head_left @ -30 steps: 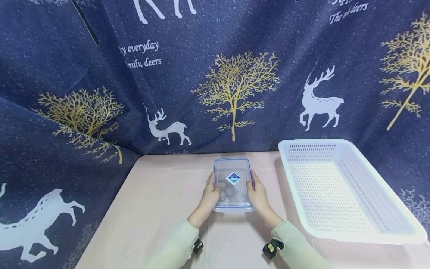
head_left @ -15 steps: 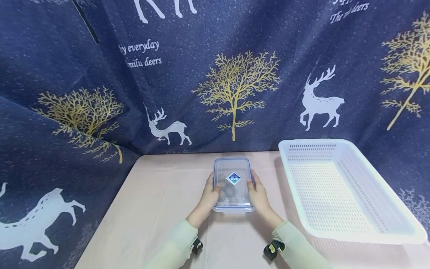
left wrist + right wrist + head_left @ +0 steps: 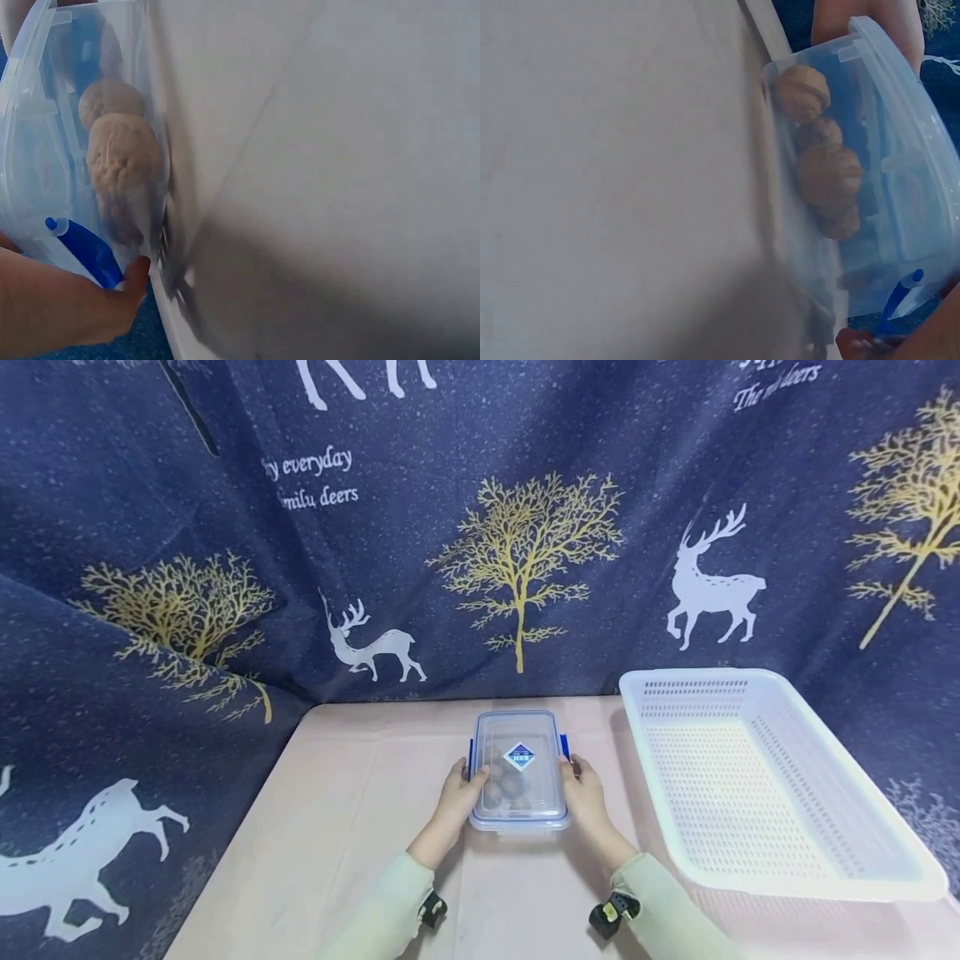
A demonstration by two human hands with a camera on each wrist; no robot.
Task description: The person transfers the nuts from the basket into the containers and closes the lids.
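Observation:
A clear plastic food container [image 3: 517, 793] with a blue-edged lid rests on the table between both hands. Several walnuts [image 3: 124, 154] show through its wall. Blue clip latches [image 3: 565, 747] stand out from its left and right sides; one latch [image 3: 90, 251] is tilted away from the wall in the left wrist view. The left hand [image 3: 456, 797] holds the left side, thumb on the lid's edge and fingers by the latch. On the opposite side, the right hand [image 3: 585, 793] holds the container, thumb at the rim; its fingers are partly hidden.
A large white perforated basket [image 3: 660, 827] stands on the right of the table. The pale pink tabletop [image 3: 360, 793] stretches to the left and front. Behind it hangs a dark blue curtain [image 3: 465, 568] printed with deer and trees.
The side latches, hidden under the hands before, now stick out on both sides. Both hands have slid slightly outward and toward the person. The container stays nearly in place.

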